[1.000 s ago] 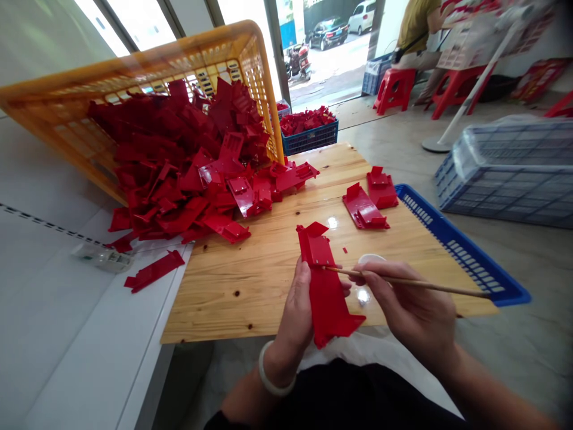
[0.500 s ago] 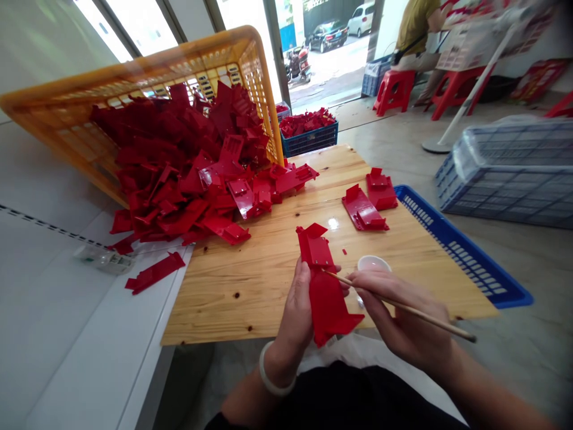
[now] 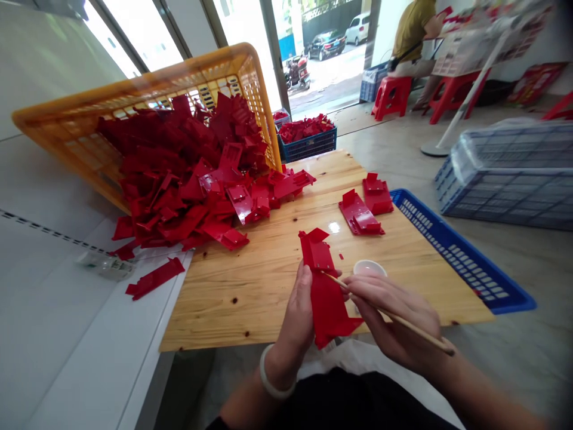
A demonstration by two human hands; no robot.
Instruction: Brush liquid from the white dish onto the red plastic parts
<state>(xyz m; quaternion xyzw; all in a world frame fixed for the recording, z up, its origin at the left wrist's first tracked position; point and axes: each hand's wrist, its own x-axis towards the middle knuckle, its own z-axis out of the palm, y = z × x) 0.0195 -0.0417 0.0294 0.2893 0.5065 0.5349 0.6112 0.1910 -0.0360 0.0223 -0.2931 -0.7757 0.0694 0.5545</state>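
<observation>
My left hand is closed around a red plastic part with raised flaps at both ends, holding it over the front of the wooden table. In my right hand is a thin wooden stick, gripped like a pen. Its thin tip touches the part near a crosswise ridge with small metallic-looking dots. Just beyond my right fingers stands a small white bowl, partly hidden. Two similar red parts, one nearer and one farther, lie on the right side of the table.
A tilted yellow crate spills a heap of red parts onto the table's left. One red piece lies on the white ledge. A blue basket sits at the right edge. Another person sits on a red stool behind.
The stick's back end has swung left and down slightly while its tip stays near the ridge. My view has shifted a little; the red part stays in my left hand.
</observation>
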